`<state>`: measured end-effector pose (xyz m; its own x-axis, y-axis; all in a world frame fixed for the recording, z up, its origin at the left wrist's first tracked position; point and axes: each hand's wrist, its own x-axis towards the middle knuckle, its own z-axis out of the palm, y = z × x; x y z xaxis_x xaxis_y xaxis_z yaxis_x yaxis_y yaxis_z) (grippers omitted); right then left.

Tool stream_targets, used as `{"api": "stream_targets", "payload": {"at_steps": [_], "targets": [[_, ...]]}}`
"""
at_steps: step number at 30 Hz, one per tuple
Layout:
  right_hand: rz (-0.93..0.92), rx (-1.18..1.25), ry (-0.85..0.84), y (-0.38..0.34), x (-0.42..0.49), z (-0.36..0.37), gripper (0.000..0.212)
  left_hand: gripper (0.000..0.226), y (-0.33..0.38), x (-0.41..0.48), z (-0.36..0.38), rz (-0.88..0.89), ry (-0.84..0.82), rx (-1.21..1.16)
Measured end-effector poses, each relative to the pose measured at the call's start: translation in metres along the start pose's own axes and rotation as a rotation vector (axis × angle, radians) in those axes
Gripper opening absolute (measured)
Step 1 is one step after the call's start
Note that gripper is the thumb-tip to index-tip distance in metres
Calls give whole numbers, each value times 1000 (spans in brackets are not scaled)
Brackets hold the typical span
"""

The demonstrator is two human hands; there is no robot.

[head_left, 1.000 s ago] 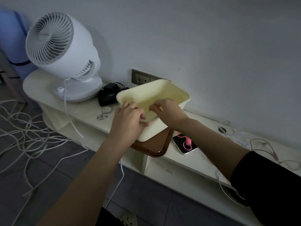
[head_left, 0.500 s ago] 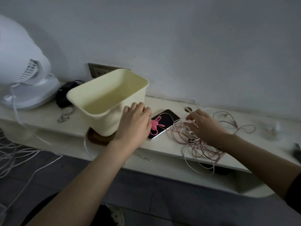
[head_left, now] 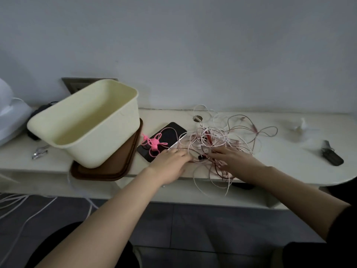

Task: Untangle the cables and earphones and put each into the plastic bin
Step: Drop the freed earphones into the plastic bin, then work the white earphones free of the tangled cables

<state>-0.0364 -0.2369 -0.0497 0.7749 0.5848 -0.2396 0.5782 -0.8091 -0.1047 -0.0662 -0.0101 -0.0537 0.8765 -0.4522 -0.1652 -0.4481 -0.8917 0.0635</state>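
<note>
A pale yellow plastic bin (head_left: 104,147) stands tilted on a brown tray (head_left: 108,172) at the left of the shelf, and nothing shows inside it. To its right lies a tangle of white and reddish cables and earphones (head_left: 214,136), with some loops hanging over the shelf's front edge. My left hand (head_left: 170,161) lies flat at the tangle's left edge, fingertips touching the strands. My right hand (head_left: 237,161) rests on the tangle's near side with its fingers spread. Neither hand has a strand gripped.
A black phone (head_left: 166,132) with a pink cable holder (head_left: 153,142) lies between bin and tangle. A white fan (head_left: 9,117), a black adapter (head_left: 38,111) and a metal clip (head_left: 39,151) sit left. A black object (head_left: 332,155) lies far right. White cords (head_left: 19,206) trail on the floor.
My left hand let go of the bin's wall and moved right to the tangle. My right hand stayed on the cables. The view swung right, leaving the fan at the left edge.
</note>
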Motion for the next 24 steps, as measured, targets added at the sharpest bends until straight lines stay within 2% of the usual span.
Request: {"api": "stream_targets", "payload": {"at_steps": [5,8,11,13,17,20,24], "targets": [[49,-105,48,21,13,-5,72,52,5,8,6,-23,-38,-18],[71,-22,5,25,23,-10,71,45,11,10,4,-55,-24,-58],[97,151,-53,26,25,-27,73,34,18,11,-4,-73,85,-86],[112,211,-6,23,22,-39,71,28,22,13,-11,-102,180,-95],[89,330,150,5,17,-45,48,18,26,18,-18,-170,240,-161],[60,333,118,-9,17,-36,29,14,28,20,-22,-200,287,-244],[69,222,93,-14,19,-26,20,9,32,21,-32,-227,359,-323]]}}
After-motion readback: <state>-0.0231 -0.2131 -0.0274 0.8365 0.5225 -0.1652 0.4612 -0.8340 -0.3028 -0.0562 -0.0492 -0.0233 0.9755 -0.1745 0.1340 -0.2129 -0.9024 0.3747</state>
